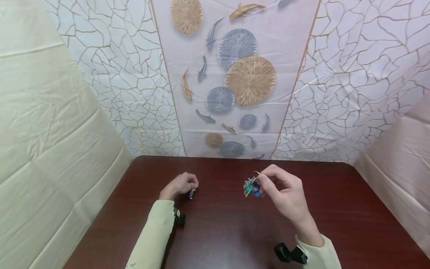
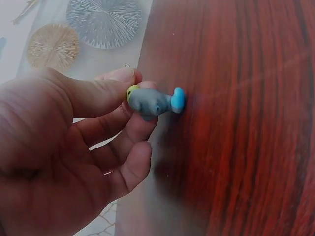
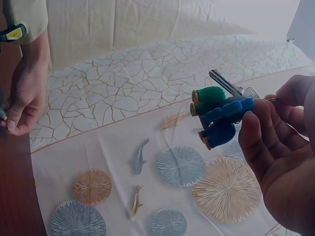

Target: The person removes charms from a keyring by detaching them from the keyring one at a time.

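Note:
Between the thumb and fingers of my left hand [image 1: 181, 185] is a small figurine [image 2: 150, 102] with a grey body, light blue feet and a yellow-green top. In the left wrist view its feet end close to the tabletop; whether they touch it I cannot tell. My right hand [image 1: 287, 190], raised over the table, pinches a thin metal ring holding a bunch of small charms [image 3: 216, 115]. Green and blue pieces with tan ends show in the bunch, along with a shiny metal bar [image 3: 224, 81]. Curled fingers partly hide the ring.
Both hands are over a dark reddish-brown table [image 1: 221, 228]. Behind it hangs a patterned cloth [image 1: 201, 127] with fish and round motifs, and plain cream cloth [image 1: 57, 149] drapes the left side. A black wrist device [image 1: 285, 252] sits by the right sleeve.

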Demonstrator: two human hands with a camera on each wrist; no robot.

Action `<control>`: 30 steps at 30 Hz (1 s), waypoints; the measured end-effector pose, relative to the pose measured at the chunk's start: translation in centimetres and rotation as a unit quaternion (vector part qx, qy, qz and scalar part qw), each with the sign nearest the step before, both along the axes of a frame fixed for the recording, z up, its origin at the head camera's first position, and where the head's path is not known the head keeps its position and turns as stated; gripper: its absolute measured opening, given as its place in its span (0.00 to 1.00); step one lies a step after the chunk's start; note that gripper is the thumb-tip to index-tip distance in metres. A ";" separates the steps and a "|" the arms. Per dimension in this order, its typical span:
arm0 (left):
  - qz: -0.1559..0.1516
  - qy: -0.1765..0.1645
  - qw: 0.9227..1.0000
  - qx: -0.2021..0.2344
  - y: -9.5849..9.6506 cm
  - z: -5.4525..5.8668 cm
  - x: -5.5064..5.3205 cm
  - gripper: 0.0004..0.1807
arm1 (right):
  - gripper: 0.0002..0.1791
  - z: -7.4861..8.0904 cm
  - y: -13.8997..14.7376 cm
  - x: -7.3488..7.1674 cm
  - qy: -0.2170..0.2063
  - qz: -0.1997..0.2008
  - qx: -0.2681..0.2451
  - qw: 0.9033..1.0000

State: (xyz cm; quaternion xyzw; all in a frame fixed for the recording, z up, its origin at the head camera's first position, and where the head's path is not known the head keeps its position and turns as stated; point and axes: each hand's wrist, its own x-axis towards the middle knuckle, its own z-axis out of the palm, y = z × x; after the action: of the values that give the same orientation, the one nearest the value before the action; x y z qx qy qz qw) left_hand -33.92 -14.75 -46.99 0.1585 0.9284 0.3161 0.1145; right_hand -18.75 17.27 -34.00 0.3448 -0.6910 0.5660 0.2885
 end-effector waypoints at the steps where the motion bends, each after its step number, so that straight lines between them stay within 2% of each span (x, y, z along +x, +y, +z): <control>1: 0.003 -0.001 1.000 -0.004 0.0 0.0 0.0 0.07 | 0.12 0.0 0.0 0.0 0.001 0.000 -0.001 1.000; 11: 0.034 0.016 0.998 -0.046 -0.5 -0.4 -0.1 0.06 | 0.11 -0.1 0.1 0.1 -0.002 -0.011 -0.006 1.000; 21: 0.074 -0.019 0.995 -0.062 -1.2 -0.3 -0.1 0.06 | 0.12 -0.2 0.2 0.0 -0.004 -0.014 -0.002 1.000; 26: 0.079 -0.022 0.995 -0.057 -1.2 -0.2 -0.2 0.05 | 0.11 -0.1 0.3 0.0 -0.005 -0.020 0.002 1.000; 30: 0.082 -0.022 0.995 -0.056 -1.2 0.3 0.0 0.04 | 0.11 -0.1 0.3 -0.1 -0.006 -0.023 0.002 1.000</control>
State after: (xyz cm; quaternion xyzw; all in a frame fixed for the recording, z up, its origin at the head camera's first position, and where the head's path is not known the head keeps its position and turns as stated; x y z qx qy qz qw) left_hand -33.90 -15.95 -46.71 0.0683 0.9515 0.2758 0.1175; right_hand -18.85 17.62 -34.09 0.3259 -0.7014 0.5604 0.2962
